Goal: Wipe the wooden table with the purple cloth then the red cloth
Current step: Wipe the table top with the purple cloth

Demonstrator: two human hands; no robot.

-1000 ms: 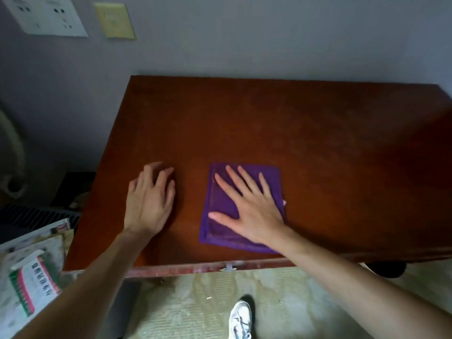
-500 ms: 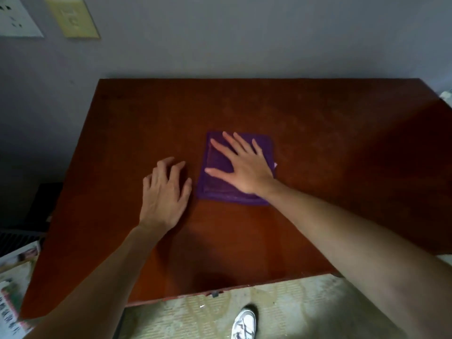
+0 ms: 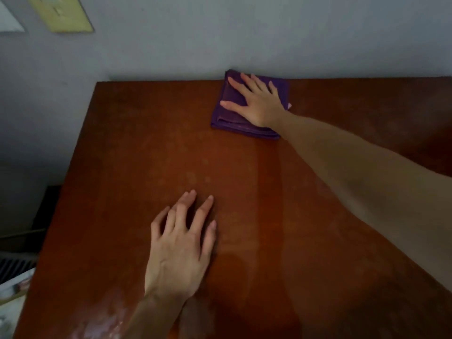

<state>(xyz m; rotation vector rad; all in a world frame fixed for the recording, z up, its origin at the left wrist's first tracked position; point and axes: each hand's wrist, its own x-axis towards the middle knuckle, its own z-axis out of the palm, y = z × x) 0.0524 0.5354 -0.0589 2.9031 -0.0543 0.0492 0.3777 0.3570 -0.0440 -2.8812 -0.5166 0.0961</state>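
Note:
A folded purple cloth (image 3: 231, 118) lies at the far edge of the reddish-brown wooden table (image 3: 122, 167), against the wall. My right hand (image 3: 256, 101) presses flat on top of it, fingers spread, arm stretched far forward. My left hand (image 3: 182, 245) rests on the bare tabletop nearer to me, fingers apart and slightly arched, holding nothing. A paler streak runs down the wood between the cloth and me. No red cloth is in view.
A grey wall (image 3: 244, 33) stands right behind the table's far edge, with a yellowish switch plate (image 3: 61, 13) at upper left. Dark items and papers (image 3: 14, 285) sit on the floor beyond the table's left edge.
My right hand has slid the purple cloth away from me, from the near edge through the middle to the far edge by the wall. My left hand has stayed resting on the table.

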